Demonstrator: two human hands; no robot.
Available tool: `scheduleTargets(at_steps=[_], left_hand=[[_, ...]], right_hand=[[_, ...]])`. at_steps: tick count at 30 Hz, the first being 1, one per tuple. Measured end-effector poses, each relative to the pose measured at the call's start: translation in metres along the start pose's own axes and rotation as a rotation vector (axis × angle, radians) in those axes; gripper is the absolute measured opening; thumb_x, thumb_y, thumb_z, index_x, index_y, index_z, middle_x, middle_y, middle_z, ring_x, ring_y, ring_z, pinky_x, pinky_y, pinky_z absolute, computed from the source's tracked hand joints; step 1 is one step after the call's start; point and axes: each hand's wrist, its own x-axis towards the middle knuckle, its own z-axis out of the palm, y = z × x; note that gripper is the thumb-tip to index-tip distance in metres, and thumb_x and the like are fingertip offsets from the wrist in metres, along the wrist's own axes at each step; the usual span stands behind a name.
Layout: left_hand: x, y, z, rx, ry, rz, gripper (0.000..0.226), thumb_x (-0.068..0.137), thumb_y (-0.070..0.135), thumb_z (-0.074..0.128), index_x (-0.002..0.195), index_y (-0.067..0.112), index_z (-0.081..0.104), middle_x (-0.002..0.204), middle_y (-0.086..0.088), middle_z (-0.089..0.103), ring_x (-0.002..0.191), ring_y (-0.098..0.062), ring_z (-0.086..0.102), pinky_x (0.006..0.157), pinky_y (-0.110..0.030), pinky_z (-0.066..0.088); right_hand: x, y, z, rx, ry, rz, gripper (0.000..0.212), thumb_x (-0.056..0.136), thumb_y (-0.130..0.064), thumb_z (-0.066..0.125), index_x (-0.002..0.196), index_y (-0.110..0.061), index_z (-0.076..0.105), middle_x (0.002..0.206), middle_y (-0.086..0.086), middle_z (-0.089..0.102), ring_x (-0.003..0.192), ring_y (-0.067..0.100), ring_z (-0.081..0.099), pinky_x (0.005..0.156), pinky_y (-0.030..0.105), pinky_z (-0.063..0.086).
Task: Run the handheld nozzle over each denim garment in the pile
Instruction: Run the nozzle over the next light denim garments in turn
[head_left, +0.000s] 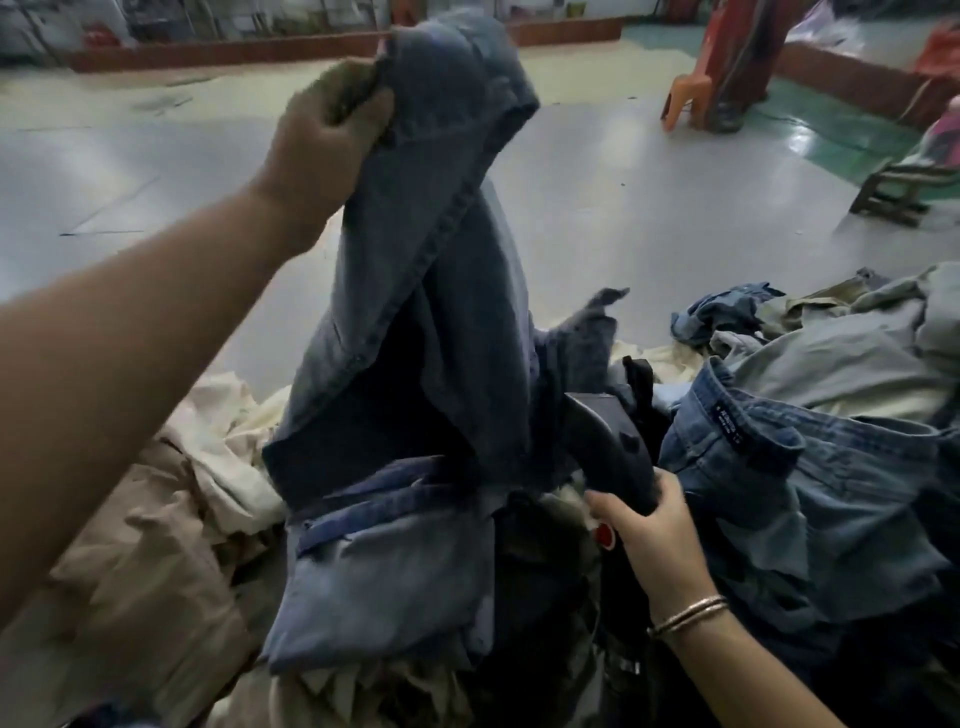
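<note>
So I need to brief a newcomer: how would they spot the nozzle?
Start at the raised denim garment the left hand holds. Just right of its lower end, the right hand grips the nozzle: hard, black, curved plastic among soft cloth.

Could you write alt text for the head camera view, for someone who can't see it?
A left hand holds up a dark denim garment while the right hand grips a black handheld nozzle beside it, above a pile of clothes.
</note>
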Motion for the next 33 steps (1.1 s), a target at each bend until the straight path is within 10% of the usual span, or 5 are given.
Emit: scheduleTargets(at_steps=[5, 9, 19, 24, 33], left_hand=[[-0.086, -0.051, 0.013, 0.660, -0.928, -0.198, 0.028, 0.092, 0.012, 0.055, 0.117, 0.010, 0.066, 0.114, -0.007, 0.067, 0.099, -0.010, 0.058, 0.091, -0.021, 0.040], [-0.259, -0.147, -0.009, 1.201, -1.673, -0.859, 0.039, 0.095, 0.022, 0.056, 0.132, 0.010, 0.056, 0.135, -0.010, 0.056, 0.122, -0.025, 0.053, 0.103, -0.029, 0.039], [-0.245, -0.190, 0.065, 1.004, -0.845, -0.512, 0.035, 0.094, 0.046, 0.045, 0.121, 0.026, 0.056, 0.123, 0.001, 0.054, 0.112, -0.021, 0.054, 0.090, -0.037, 0.047], [-0.265, -0.207, 0.142, 1.014, -0.864, -0.710, 0.078, 0.085, 0.049, 0.060, 0.148, 0.025, 0.020, 0.137, -0.005, 0.035, 0.127, -0.026, 0.040, 0.098, -0.042, 0.043], [-0.290, -0.201, 0.036, 1.045, -1.125, -0.126, 0.026, 0.083, 0.029, 0.041, 0.106, 0.029, 0.053, 0.113, 0.006, 0.056, 0.101, -0.023, 0.060, 0.065, -0.032, 0.034]], right_hand=[[-0.003, -0.021, -0.013, 0.219, 0.077, -0.082, 0.027, 0.078, 0.002, 0.072, 0.090, -0.012, 0.052, 0.070, 0.004, 0.066, 0.055, 0.014, 0.061, 0.048, 0.024, 0.052], [-0.001, -0.031, -0.030, 0.304, 0.145, -0.093, 0.024, 0.078, 0.000, 0.071, 0.089, -0.015, 0.056, 0.067, -0.001, 0.070, 0.051, 0.008, 0.064, 0.044, 0.020, 0.050], [0.003, 0.006, -0.015, -0.004, -0.015, 0.083, 0.033, 0.075, -0.003, 0.075, 0.098, -0.011, 0.053, 0.078, 0.011, 0.069, 0.052, 0.017, 0.064, 0.047, 0.025, 0.052], [0.013, 0.021, 0.003, -0.080, -0.071, 0.069, 0.034, 0.073, -0.004, 0.077, 0.095, -0.011, 0.053, 0.064, -0.001, 0.067, 0.050, 0.012, 0.061, 0.056, 0.036, 0.055], [0.036, 0.002, -0.008, -0.229, -0.090, -0.104, 0.051, 0.070, 0.006, 0.076, 0.097, -0.026, 0.046, 0.100, 0.012, 0.065, 0.086, 0.021, 0.065, 0.076, 0.038, 0.053]])
